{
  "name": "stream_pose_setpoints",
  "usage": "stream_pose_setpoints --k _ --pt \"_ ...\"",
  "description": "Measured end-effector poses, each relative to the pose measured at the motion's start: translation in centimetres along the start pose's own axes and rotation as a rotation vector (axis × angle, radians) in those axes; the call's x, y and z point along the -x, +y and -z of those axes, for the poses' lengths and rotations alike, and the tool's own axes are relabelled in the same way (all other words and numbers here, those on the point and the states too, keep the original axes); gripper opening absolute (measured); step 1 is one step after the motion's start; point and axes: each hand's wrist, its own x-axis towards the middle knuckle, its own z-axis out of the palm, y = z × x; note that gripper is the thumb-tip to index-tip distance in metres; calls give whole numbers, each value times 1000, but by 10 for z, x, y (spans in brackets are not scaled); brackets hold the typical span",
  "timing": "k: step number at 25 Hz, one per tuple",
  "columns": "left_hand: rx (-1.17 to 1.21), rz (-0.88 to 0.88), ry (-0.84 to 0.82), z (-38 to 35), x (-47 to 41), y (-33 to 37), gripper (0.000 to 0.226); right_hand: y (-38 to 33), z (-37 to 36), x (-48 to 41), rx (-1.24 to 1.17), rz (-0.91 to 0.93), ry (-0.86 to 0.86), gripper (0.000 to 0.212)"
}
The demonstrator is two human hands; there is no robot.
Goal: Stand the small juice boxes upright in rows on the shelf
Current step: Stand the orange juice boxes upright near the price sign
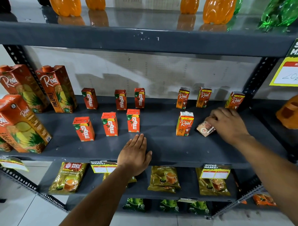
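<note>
- Gripping a small Real juice box (205, 129), the right hand (228, 125) had its fingers curled over the top end; box was tilted, bottom face toward the camera, lower edge at or just above the shelf surface, cannot tell if touching.
- Held box sat just right of an upright Real box (184, 123) in the front row, right part of the middle shelf (169, 147); the two looked apart, barely.
- Back row behind them: three more small Real boxes, all upright, at (183, 98), (203, 97) and (234, 100); the last one just behind the right hand, near the shelf upright (259, 77).
- Left hand (135, 156) lay flat, palm down, fingers together and extended, holding nothing, on the front edge of the same shelf near its middle.
- Small Maaza boxes left of centre, all upright, two rows of three: front (84, 129), (110, 124), (133, 120); back (89, 98), (120, 99), (139, 98).
- Tall Real pineapple cartons (58, 88) stood at the far left of that shelf.
- Orange bottles (218, 9) and a green bottle (281, 12) on the shelf above.
- Tea pouches (164, 178) on the shelf below; yellow price tags (215, 171) clipped on the shelf fronts.
</note>
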Motion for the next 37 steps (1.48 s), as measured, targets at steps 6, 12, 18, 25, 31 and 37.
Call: stream_pose_setpoints --k 6,12,18,25,31,37 --pt "3 4 -8 0 1 0 69 3 19 -13 265 464 -44 46" --pt "-6 5 -5 -1 1 0 69 36 26 -23 115 410 -107 79" --pt "-6 5 -1 1 2 1 68 38 32 -43 13 345 -330 66" --pt "4 2 -1 2 0 1 69 22 39 -50 -97 -51 -356 58" --pt "26 5 -4 -1 1 0 69 13 36 -40 -313 -330 -364 80" --pt "64 -17 -18 1 2 -2 67 65 25 8 -481 -608 -374 66"
